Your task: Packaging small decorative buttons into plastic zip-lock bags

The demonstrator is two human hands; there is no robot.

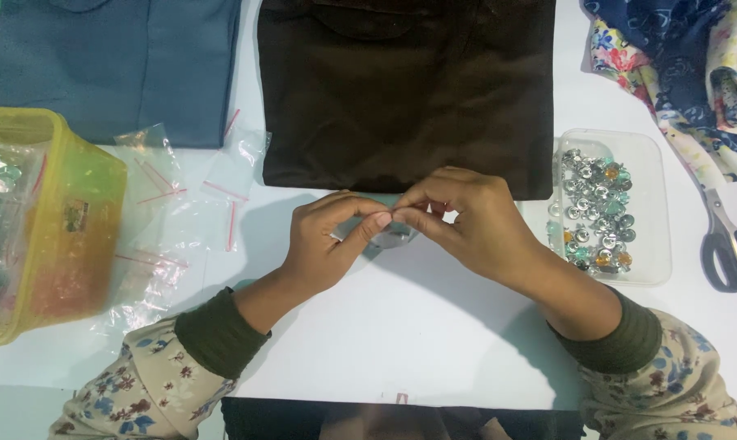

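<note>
Matt dark brown cloth (pixel 405 90) lies at upper centre, matt blue cloth (pixel 116 65) at upper left. At right, shiny metal buttons (pixel 596 208) fill a clear plastic tray (pixel 658 204); the yellow tub (pixel 75 228) at left is translucent plastic on a smooth white table (pixel 417 334).

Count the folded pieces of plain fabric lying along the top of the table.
2: a blue folded fabric at top left and a dark brown folded fabric at top centre. The crumpled floral cloth at top right is not counted.
</note>
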